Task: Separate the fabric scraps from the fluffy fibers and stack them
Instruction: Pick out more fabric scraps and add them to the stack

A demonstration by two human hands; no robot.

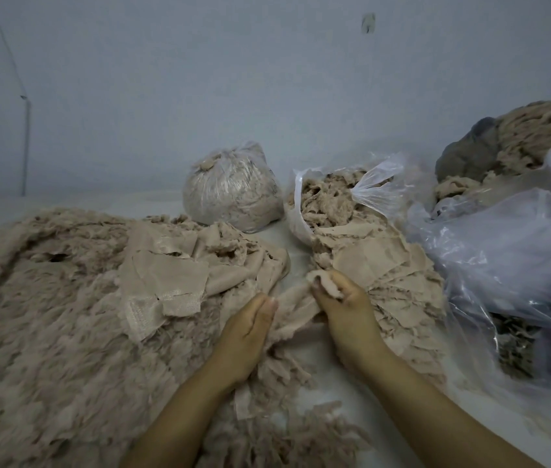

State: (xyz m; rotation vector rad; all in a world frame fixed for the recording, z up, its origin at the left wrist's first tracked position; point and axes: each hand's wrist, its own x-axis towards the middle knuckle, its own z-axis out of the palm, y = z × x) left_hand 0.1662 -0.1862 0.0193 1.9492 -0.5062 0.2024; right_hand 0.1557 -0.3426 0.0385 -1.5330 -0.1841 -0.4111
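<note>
A big heap of beige fluffy fibers (pixel 64 315) covers the left of the white surface, with flat fabric scraps (pixel 162 282) lying on its top. To the right lies a fanned stack of fabric scraps (pixel 392 265). Between the two, my hands hold one fluffy-edged scrap (pixel 294 309). My left hand (pixel 247 336) grips its left side with the thumb on top. My right hand (pixel 341 305) pinches its upper end, the fingers curled round a tuft. Loose fiber strands (pixel 304 434) lie under my forearms.
A tied clear bag of fibers (pixel 233 190) stands at the back centre. An open bag of scraps and fluff (pixel 331 197) sits beside it. Large crumpled clear plastic bags (pixel 504 248) fill the right side, with more fiber bundles (pixel 544 130) and grey cloth (pixel 470 153) behind. A pale wall is close behind.
</note>
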